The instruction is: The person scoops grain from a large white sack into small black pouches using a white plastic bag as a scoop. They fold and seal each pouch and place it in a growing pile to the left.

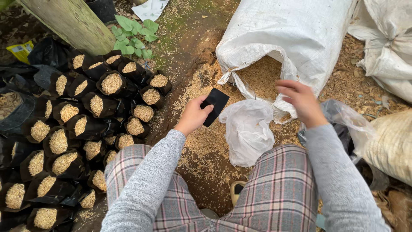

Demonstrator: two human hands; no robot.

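At the far left stand the filled black grow bags (pixel 68 137), packed shoulder to shoulder in rows so that each props up its neighbour; every one shows a mouth full of pale rice husk. Behind them leans a weathered wooden post (pixel 68 23), with a patch of green leaves (pixel 135 34) at its foot.

The person sits low, knees in plaid trousers (pixel 279 189) spread to either side of the bare, husk-strewn ground (pixel 201 141). The left hand (pixel 193 115), in a grey sleeve, pinches a flat empty black bag (pixel 216 105) between thumb and fingers, held up in front of the sack mouth, just left of it. The bag is unopened and has nothing in it.

Below and to the right of it lies a crumpled white plastic bag (pixel 248 131), touching the sack's torn lip; whether it holds anything cannot be told.

The big white woven sack (pixel 296 34) lies on its side, its mouth toward the person, so the rice husk (pixel 259 75) inside is within arm's reach and some has spilled out in front. The right hand (pixel 302 101) hovers at that mouth, fingers loosely curled and slightly blurred, holding nothing that can be seen.

Farther right are a clear plastic bag (pixel 349 122), another white sack (pixel 386 51) and a tan sack (pixel 392 144), contents hidden.
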